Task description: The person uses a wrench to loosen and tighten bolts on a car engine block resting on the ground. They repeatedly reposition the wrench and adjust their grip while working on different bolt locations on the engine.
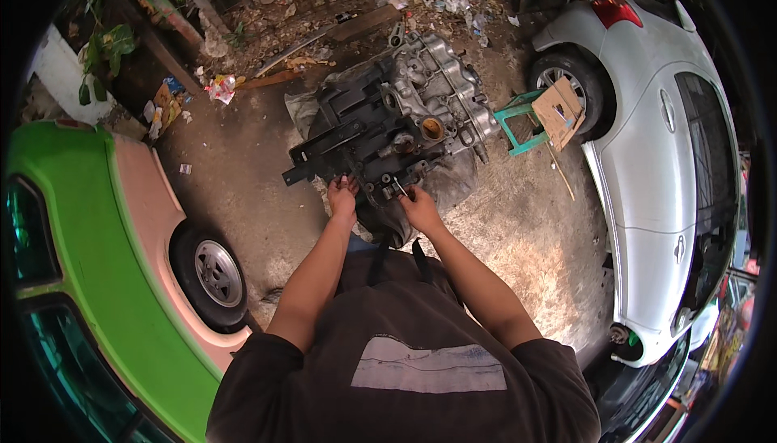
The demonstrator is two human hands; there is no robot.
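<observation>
A large car engine (388,111) stands in front of me, with a silver upper part at its right and black parts at its left. My right hand (419,207) is closed on a slim silver metal tool (399,187), whose tip reaches the near side of the engine; its exact kind is too small to tell. Just to the left, my left hand (342,195) has its fingers bent and pressed together at the engine's near left edge, close to a black bracket (324,145). Whatever those fingers hold, if anything, is hidden.
A green stool (518,131) with a cardboard piece (558,113) on it stands right of the engine. A silver car (643,152) lines the right side; a green and pink car (133,200) lines the left. Planks (368,22) and litter lie at the back.
</observation>
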